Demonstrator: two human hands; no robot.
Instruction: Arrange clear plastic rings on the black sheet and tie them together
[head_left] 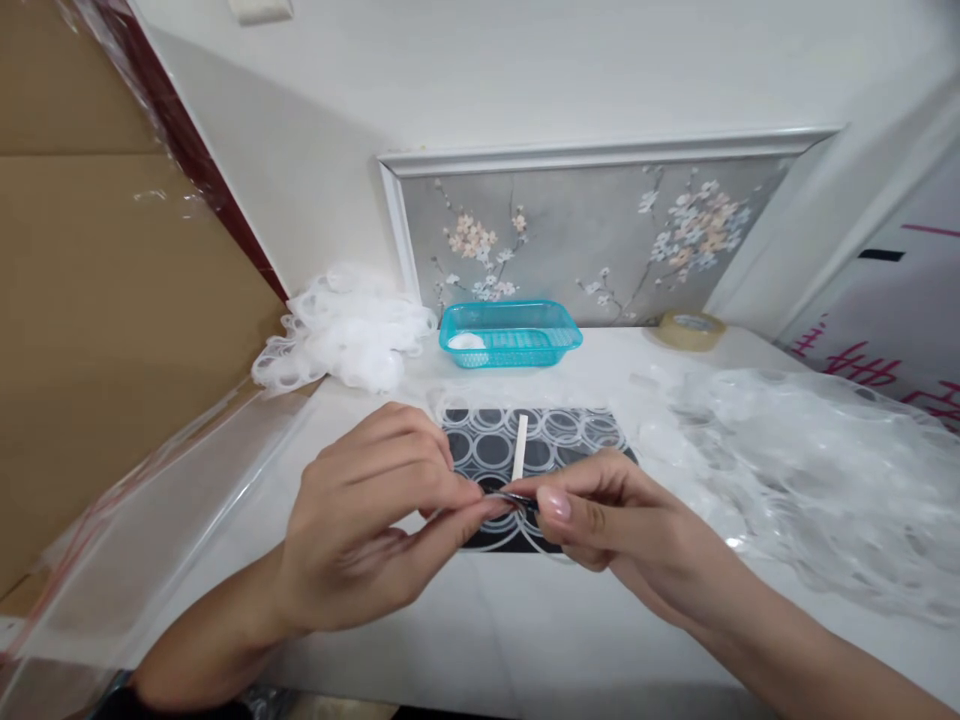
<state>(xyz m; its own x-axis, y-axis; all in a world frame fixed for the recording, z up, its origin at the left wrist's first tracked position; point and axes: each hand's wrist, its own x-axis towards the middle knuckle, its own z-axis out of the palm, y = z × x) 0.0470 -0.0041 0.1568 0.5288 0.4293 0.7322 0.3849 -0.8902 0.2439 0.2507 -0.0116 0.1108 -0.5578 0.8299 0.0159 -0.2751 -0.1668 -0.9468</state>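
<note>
Just over the black sheet (pixel 538 456) on the desk (pixel 465 635), a thin dark thing (pixel 523 502) was pinched by the left hand (pixel 375 515) and the right hand (pixel 630 525), each grip closed on it. A blue basket (pixel 517 356) was set behind the sheet, and see-through plastic (pixel 814 465) was heaped to the sheet's right.

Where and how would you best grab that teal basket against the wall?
Probably by the right end of the basket, pinching its rim from above: that lip flares outward, while a white piece sits at the left end and the wall panel backs the far side.
</note>
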